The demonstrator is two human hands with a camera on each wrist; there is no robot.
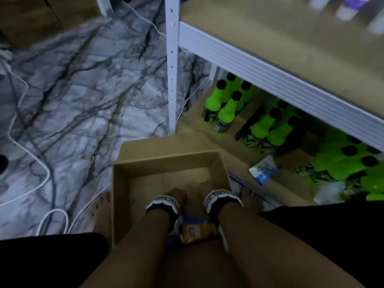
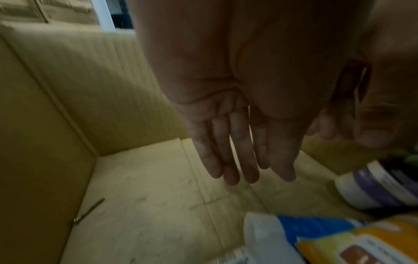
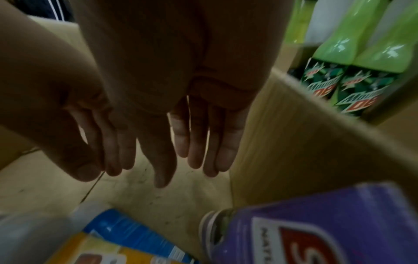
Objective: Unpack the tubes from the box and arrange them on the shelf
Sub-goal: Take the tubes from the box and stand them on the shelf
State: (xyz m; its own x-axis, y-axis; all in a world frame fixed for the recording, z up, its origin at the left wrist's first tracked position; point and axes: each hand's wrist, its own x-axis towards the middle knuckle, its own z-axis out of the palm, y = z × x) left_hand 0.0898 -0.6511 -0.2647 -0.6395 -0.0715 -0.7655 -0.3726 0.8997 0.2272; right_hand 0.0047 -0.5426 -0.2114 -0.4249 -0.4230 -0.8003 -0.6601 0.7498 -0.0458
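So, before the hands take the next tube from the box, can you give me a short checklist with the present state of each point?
1. Left hand free: ok, fingers straight, holding nothing.
2. Right hand free: ok, fingers straight, holding nothing.
3. Both hands inside the box: ok, above its bare floor.
4. Tubes left to unpack: ok, a yellow tube, a blue and white tube and a purple tube lie at the near end.
5. Free space on the upper shelf: ok, its front part is bare.
6. Exact number of tubes left: cannot tell, the arms hide part of the box.
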